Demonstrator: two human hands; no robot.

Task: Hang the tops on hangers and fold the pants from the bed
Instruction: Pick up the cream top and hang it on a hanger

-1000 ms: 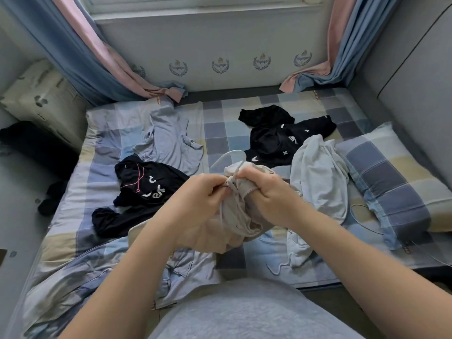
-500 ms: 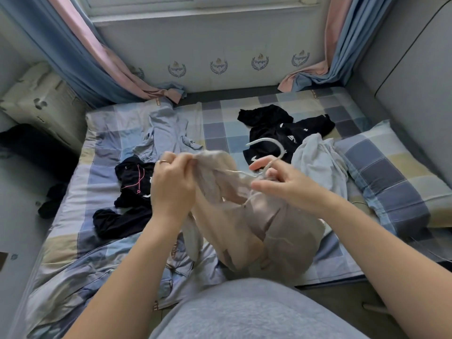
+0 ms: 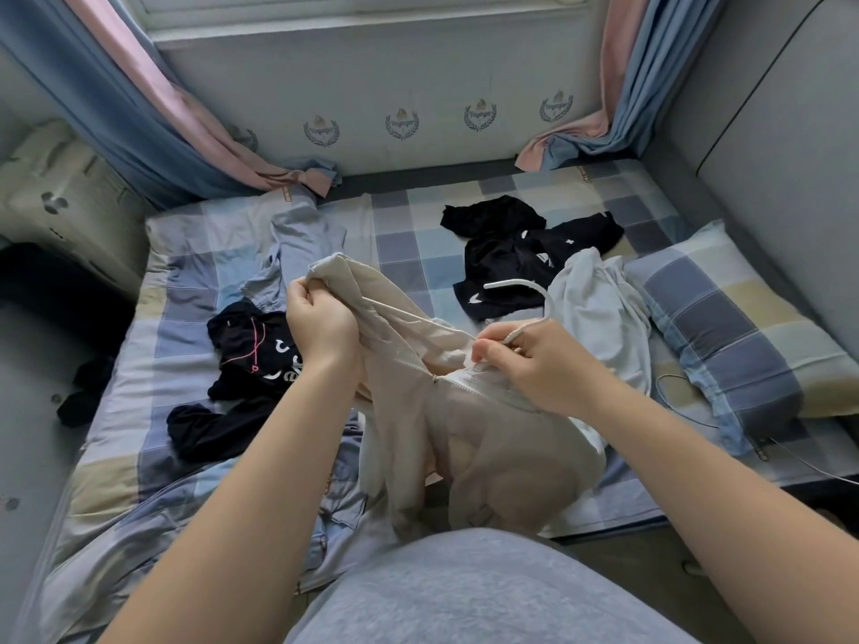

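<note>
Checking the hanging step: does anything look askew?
Yes: the beige top is bunched and lopsided on the white hanger, one end gripped high by the left hand, the rest sagging below the right hand.

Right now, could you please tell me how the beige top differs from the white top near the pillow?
The beige top is held above the bed by the left hand and the right hand; the white top lies crumpled on the bed, no hand on it. A white hanger sticks out of the beige top; none shows in the white top. Both are light, plain fabric.
</note>
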